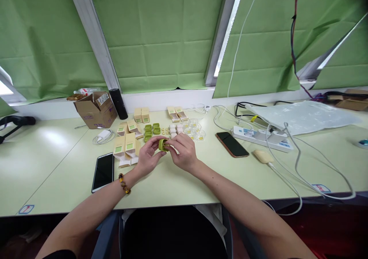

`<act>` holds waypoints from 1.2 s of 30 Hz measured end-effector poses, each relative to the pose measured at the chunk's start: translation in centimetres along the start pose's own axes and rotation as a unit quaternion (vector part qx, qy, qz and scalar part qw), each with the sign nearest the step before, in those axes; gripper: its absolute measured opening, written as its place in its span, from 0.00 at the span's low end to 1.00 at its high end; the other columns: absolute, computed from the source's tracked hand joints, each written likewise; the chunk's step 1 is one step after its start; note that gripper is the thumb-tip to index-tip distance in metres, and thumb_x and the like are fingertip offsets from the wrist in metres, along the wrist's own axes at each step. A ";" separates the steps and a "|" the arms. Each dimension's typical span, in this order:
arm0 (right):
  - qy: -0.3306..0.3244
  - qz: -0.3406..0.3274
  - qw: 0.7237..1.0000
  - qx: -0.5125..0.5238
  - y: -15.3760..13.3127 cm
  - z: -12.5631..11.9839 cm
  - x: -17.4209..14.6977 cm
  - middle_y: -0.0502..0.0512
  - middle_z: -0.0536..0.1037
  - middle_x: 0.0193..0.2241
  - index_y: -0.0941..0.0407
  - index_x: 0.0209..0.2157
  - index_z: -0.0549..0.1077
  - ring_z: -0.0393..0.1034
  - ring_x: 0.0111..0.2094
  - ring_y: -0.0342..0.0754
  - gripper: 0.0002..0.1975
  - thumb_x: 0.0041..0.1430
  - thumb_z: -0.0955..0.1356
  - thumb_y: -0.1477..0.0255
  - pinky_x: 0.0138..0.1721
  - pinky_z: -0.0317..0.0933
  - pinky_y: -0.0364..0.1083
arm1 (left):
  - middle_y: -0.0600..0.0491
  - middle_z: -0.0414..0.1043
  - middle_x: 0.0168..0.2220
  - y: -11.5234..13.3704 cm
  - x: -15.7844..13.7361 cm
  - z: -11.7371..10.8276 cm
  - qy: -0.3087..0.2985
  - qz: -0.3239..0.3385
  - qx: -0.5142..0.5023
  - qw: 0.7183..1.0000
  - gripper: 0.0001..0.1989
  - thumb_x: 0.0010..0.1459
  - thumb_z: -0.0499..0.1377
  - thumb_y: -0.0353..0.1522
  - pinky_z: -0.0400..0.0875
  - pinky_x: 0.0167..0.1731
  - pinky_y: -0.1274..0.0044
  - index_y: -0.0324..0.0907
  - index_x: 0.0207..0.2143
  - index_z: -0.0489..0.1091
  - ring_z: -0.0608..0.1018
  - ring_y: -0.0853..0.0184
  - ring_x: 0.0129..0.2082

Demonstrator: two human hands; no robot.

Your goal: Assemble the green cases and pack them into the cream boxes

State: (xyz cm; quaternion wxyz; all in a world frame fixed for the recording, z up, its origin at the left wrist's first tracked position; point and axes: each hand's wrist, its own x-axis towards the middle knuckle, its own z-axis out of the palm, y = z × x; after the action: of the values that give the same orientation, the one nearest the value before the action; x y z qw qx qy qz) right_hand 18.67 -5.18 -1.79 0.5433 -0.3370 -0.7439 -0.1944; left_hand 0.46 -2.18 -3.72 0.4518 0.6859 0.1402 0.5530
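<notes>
My left hand (149, 155) grips a small green open-topped container (162, 145), tilted and raised a little over the table. At its opening are the pinched fingers of my right hand (183, 152); whatever they hold, if anything, is hidden. Just beyond my hands, several like green containers (148, 132) stand in rows. Beside them lie tiny yellowish pieces (165, 130), small white blocks (173, 130) and clear plastic cups (196, 128) with yellow spots inside. Opened cream cardboard boxes (130, 141) with green squares lie to the left of my left hand.
A phone (103, 171) lies at left, another phone (232, 144) at right. Behind stand a brown carton (96, 112) and a black cylinder (118, 104). A power strip (262, 138), a cream case on a cable (262, 156) and loose white cables spread over the right side.
</notes>
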 end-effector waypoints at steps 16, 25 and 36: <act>-0.030 -0.005 0.999 -0.024 -0.1 0.6 -0.4 0.50 0.72 0.22 0.55 0.32 0.76 0.63 0.26 0.46 0.10 0.70 0.67 0.74 0.32 0.51 0.49 | 0.44 0.76 0.54 -0.3 0.1 -0.6 -0.015 0.044 0.065 0.997 0.24 0.57 0.72 0.29 0.76 0.61 0.63 0.45 0.56 0.76 0.79 0.57 0.57; -0.017 -0.034 0.998 0.054 1.8 -0.2 -0.6 0.52 0.79 0.28 0.52 0.53 0.75 0.72 0.27 0.47 0.14 0.68 0.68 0.73 0.28 0.63 0.48 | 0.44 0.76 0.54 0.0 0.8 -1.0 0.039 0.033 0.071 0.996 0.25 0.55 0.74 0.31 0.75 0.59 0.64 0.46 0.55 0.78 0.78 0.57 0.56; -0.080 0.125 0.944 0.293 0.9 0.8 -0.9 0.62 0.76 0.53 0.50 0.61 0.71 0.76 0.49 0.52 0.22 0.66 0.70 0.73 0.41 0.82 0.52 | 0.45 0.76 0.53 -0.1 0.5 -0.8 0.056 0.064 0.140 0.987 0.31 0.53 0.76 0.33 0.75 0.50 0.67 0.47 0.58 0.73 0.78 0.58 0.53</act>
State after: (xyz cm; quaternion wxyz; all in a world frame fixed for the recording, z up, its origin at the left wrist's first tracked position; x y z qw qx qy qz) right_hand 18.92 -4.32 -2.98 0.5768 -0.2674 -0.7610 0.1293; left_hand -0.09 -1.39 -3.46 0.3068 0.7177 0.1971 0.5932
